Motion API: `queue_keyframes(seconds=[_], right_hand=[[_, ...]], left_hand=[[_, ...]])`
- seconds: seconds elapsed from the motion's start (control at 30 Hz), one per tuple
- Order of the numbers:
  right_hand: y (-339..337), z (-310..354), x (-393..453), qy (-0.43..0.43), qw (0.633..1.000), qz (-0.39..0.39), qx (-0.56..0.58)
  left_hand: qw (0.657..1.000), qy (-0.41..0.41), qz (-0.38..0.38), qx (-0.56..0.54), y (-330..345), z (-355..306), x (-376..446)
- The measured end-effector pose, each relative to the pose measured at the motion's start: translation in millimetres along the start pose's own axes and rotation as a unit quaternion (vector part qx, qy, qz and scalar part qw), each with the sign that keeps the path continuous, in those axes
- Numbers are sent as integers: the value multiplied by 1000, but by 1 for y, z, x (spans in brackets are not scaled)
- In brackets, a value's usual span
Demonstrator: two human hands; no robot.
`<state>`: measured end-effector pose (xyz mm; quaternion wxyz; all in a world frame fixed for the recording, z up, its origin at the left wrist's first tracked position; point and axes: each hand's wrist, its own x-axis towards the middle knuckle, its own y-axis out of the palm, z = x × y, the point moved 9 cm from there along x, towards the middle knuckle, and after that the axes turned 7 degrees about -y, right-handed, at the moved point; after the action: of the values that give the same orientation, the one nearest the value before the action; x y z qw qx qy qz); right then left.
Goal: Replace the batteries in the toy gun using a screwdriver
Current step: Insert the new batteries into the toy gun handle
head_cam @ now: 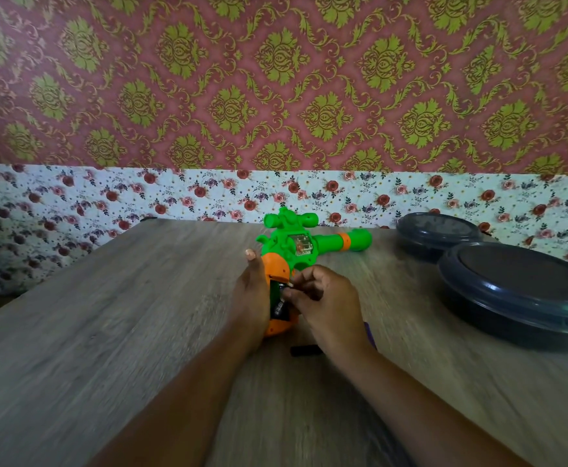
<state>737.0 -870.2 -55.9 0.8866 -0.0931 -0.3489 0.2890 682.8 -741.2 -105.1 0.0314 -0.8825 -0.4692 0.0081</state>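
A green toy gun (304, 242) with an orange grip lies on its side on the wooden table (107, 332), barrel pointing right. My left hand (250, 294) holds the orange grip from the left side. The grip's battery compartment is uncovered and a dark battery (279, 306) sits in it. My right hand (326, 303) pinches at the top end of that battery with its fingertips. A small black piece (304, 350) lies on the table just below my right hand. A purple object (370, 333) peeks out from behind my right wrist; most of it is hidden.
Two dark round lidded containers stand at the right, one near (518, 294) and one farther back (439, 232). A flowered wall band runs behind the table's far edge.
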Motion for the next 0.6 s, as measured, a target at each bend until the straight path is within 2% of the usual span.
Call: queue_keyframes(seconds=[0.13,0.27,0.43,0.6], right_hand=[[13,18,-2,-115,978,83,-155],[25,18,-7,-150,942,157,-256],[27,24,-9,-172,924,160,-301],[25,33,-8,-215,899,121,-362]], left_hand=[[1000,6,18,-15,3,-3,-2],[1000,1,11,-10,2,-3,-2],[1000,11,18,5,3,-5,-5],[999,-3,42,-17,6,-5,-8]])
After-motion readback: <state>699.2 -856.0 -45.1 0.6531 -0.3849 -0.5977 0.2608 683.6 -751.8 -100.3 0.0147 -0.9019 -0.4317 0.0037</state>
